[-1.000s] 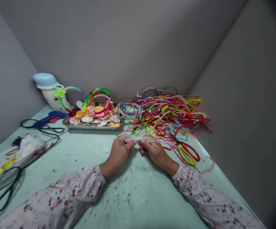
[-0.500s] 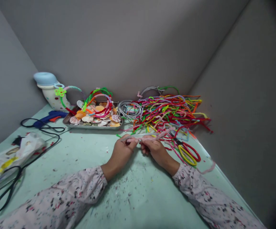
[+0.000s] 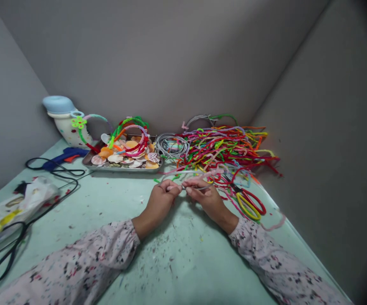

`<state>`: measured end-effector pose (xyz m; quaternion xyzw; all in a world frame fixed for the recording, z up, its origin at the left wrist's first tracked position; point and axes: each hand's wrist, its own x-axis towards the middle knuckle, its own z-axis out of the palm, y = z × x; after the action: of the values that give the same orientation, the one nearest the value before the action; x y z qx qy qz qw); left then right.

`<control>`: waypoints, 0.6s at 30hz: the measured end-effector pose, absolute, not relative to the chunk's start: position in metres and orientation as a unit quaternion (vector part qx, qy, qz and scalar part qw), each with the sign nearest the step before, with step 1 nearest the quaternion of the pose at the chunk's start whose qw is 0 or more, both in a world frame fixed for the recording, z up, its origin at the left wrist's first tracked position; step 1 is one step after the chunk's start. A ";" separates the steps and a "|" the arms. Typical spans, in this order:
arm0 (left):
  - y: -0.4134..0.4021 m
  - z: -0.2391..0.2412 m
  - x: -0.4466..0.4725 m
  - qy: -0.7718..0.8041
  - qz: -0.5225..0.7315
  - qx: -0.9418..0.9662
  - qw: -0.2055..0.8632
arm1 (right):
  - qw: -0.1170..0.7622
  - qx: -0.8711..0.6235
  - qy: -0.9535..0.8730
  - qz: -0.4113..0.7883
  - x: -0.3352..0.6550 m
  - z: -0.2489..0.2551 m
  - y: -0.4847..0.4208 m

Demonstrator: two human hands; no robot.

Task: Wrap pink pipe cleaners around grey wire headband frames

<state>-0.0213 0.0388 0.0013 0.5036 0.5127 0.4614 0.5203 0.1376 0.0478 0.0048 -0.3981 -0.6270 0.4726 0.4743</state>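
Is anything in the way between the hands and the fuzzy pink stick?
Nothing I can see. The right hand holds the fuzzy pink stick, and the left hand pinches the grey hoop close by. The scissors lie off to the right.

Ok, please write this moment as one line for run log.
left hand: pinches grey wire | right hand: pinches same wire, with pink pipe cleaner | right of hands: scissors | beyond: shell tray, pipe-cleaner pile

A pale green counter [image 3: 202, 271], speckled on its near part, stands beside a grey left wall [image 3: 4, 106], a plain far wall [image 3: 151, 55] and a darker right wall [image 3: 326, 148]; soft shadow [image 3: 266, 59] dims the far wall's right side.
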 end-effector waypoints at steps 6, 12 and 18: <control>0.037 0.005 -0.020 0.505 0.465 0.513 0.515 | 0.436 -0.423 -0.625 0.489 0.141 0.008 0.046; 0.037 0.009 -0.019 0.492 0.470 0.520 0.517 | 0.415 -0.437 -0.640 0.476 0.140 0.012 0.045; 0.036 0.009 -0.020 0.480 0.472 0.529 0.518 | 0.435 -0.413 -0.621 0.504 0.139 0.015 0.044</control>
<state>-0.0200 0.0356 0.0090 0.5286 0.4795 0.4719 0.5177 0.1386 0.0436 0.0154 -0.4127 -0.6213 0.5042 0.4351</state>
